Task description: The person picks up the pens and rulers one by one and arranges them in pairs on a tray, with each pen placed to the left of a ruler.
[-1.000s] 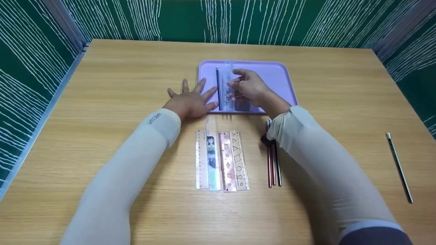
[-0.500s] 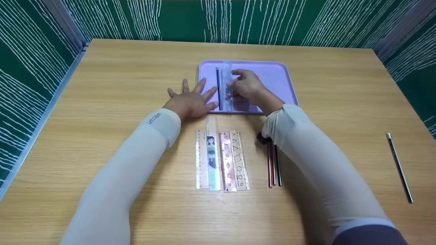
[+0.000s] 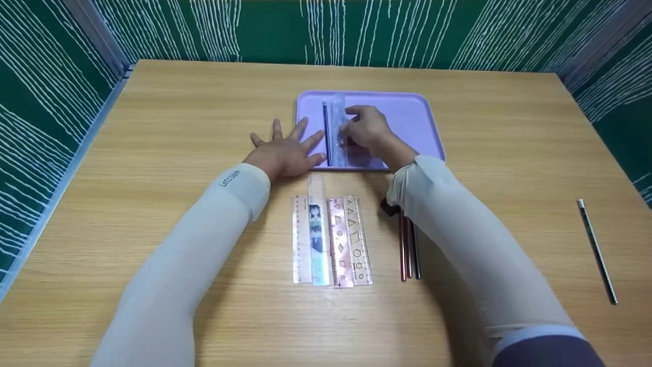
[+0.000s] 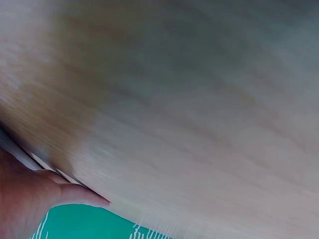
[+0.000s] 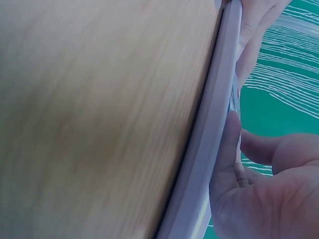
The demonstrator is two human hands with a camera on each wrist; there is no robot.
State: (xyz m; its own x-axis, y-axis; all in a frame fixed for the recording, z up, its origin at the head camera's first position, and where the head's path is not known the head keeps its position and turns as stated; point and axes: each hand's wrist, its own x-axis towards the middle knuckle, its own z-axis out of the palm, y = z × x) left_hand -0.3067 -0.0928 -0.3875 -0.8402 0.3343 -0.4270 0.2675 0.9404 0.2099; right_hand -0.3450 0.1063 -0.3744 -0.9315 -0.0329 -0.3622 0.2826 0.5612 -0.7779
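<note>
A clear patterned ruler lies lengthwise in the purple tray, just right of a dark pencil. My right hand is at the ruler's right side, its fingers bent and pinching it. In the right wrist view, the right hand's thumb and fingers meet by the ruler's edge, behind the tray rim. My left hand lies with fingers spread across the tray's left edge, its thumb side by the pencil. Only part of the left hand enters the left wrist view.
Several clear and pink rulers lie side by side in front of the tray. Three pencils sit partly under my right forearm. One dark pencil lies apart on the right of the wooden table.
My right hand has moved slightly left, and the ruler has shifted left and a little nearer, closer to the pencil in the tray. The left hand has stayed in place.
</note>
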